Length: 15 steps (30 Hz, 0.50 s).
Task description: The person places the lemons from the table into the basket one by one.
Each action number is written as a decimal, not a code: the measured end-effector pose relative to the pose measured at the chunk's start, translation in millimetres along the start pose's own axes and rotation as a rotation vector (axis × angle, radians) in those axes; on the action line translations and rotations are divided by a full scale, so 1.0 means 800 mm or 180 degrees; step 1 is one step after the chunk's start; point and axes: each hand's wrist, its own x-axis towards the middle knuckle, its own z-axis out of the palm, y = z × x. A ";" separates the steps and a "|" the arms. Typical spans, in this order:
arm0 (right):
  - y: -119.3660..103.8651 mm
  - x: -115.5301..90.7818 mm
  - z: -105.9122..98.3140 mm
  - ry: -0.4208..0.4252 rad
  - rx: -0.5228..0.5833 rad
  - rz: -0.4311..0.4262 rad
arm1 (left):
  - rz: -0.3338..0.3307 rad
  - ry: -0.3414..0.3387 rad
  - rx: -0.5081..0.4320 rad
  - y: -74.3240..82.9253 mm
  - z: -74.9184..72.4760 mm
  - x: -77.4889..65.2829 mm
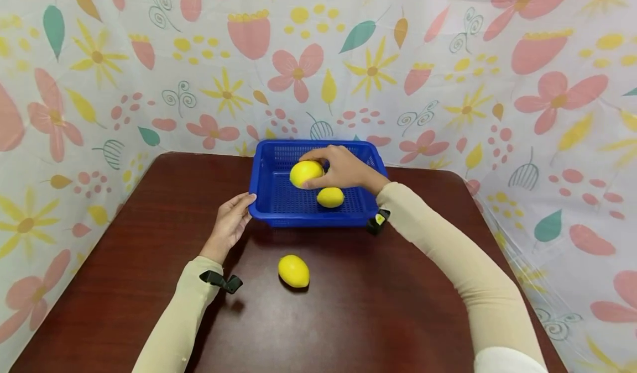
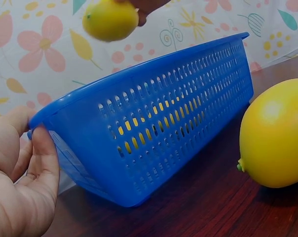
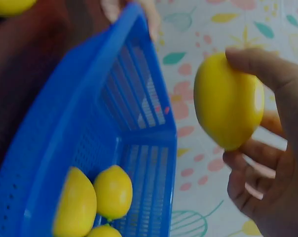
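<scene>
My right hand [image 1: 343, 168] grips a yellow lemon [image 1: 306, 173] above the blue plastic basket [image 1: 308, 219], thumb on one side and fingers on the other. At the basket's front left corner, my left hand [image 1: 231, 222] pinches the rim, as the left wrist view also shows. Inside the basket lies a lemon [image 1: 330, 197]; the right wrist view shows more lemons [image 3: 113, 191] close together there, partly cut off by the frame. Another lemon [image 1: 293, 271] rests on the table in front of the basket, to the right of my left wrist.
The dark reddish-brown table [image 1: 388, 301] carries the basket near its back edge. A white curtain [image 1: 438, 85] printed with flowers and leaves hangs behind the table and on both sides. Each sleeve has a black strap [image 1: 221, 280] at the wrist.
</scene>
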 end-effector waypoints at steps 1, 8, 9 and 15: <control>0.003 0.006 0.000 -0.0049 0.0022 -0.0013 | 0.0013 0.0009 0.0001 0.001 0.000 0.000; 0.028 0.043 0.003 -0.0279 -0.0060 -0.0031 | -0.0025 -0.0036 -0.0002 0.004 0.000 -0.001; 0.031 0.048 0.004 -0.0308 -0.0063 -0.0004 | -0.0026 -0.0029 -0.0005 0.004 0.000 -0.002; 0.044 0.079 0.015 -0.0477 0.0013 0.0203 | -0.0013 -0.0016 0.0025 0.003 0.000 -0.002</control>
